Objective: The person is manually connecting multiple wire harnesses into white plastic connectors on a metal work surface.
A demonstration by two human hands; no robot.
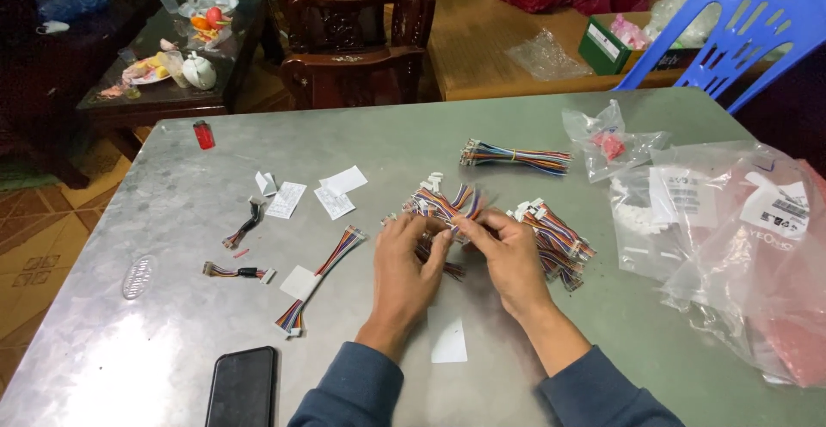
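Grey metal table [172, 221], sheen on its surface, fills most of the view. Beyond its far edge: a blue plastic chair [740, 23] at the far right corner, dark wooden chairs [353, 40] behind the middle.

Along the right edge, a heap of clear plastic bags [731, 221], some with white labels, one small bag [607, 143] holding something red.

Person seated at the near edge, dark blue sleeves [361, 388]. Both hands are at the table's middle. Left hand [404, 259] and right hand [508, 255] are close together, fingers pinched on a bundle of multicoloured wires [443, 203] with white connectors; the bundle sits just beyond the fingertips, lifted or resting, cannot tell which. Both hands hold it, fingers curled narrow.

Just right of the right hand, a second pile of the same wire harnesses [555, 238], touching the table. Toward the far edge, one tied wire bundle [516, 158] lies alone.

Left of the hands: a long single harness [323, 276] lying diagonally, two shorter harnesses [237, 270] [247, 223] nearer the left edge, several white paper slips [331, 193].

Black phone [243, 386] face down at the near edge, left of the sleeves. White slip [448, 339] between the forearms.

Small red lighter [204, 135] near the far left corner.
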